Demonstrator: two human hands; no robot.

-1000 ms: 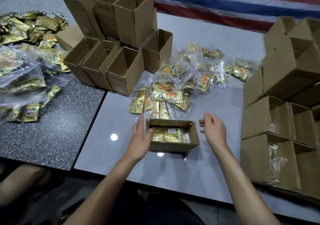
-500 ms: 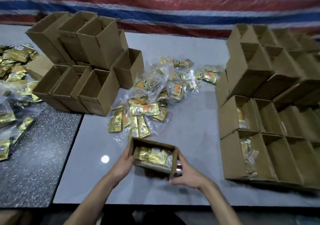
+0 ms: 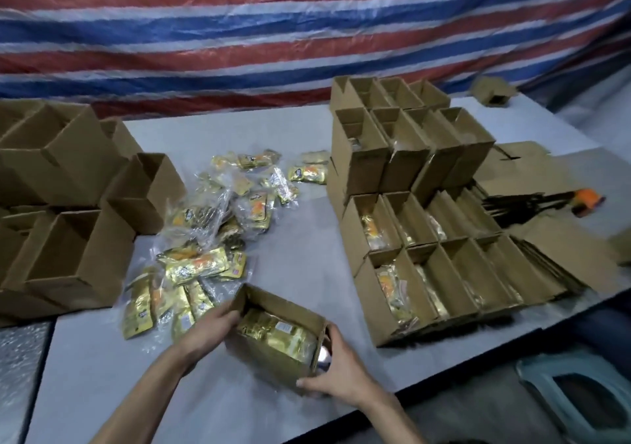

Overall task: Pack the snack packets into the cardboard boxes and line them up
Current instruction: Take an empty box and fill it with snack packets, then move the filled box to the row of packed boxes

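Note:
A small open cardboard box (image 3: 263, 355) with gold snack packets inside sits tilted near the table's front edge. My left hand (image 3: 208, 329) grips its left end and my right hand (image 3: 336, 370) grips its right end. Behind it lies a loose heap of gold snack packets (image 3: 211, 239) in clear wrappers. To the right, rows of packed boxes (image 3: 430, 273) stand lined up side by side, gold packets showing in several. Empty boxes (image 3: 71, 239) are stacked at the left.
The white table (image 3: 300, 225) runs back to a red, white and blue striped tarp (image 3: 307, 34). Flattened cardboard (image 3: 553, 239) and an orange-handled tool (image 3: 587, 198) lie at the far right. A pale blue stool (image 3: 577, 399) stands below the table's right corner.
My right hand closed onto the box's right end, and both hands have turned the box and shifted it rightward. My view has swung right, bringing more of the packed rows into sight.

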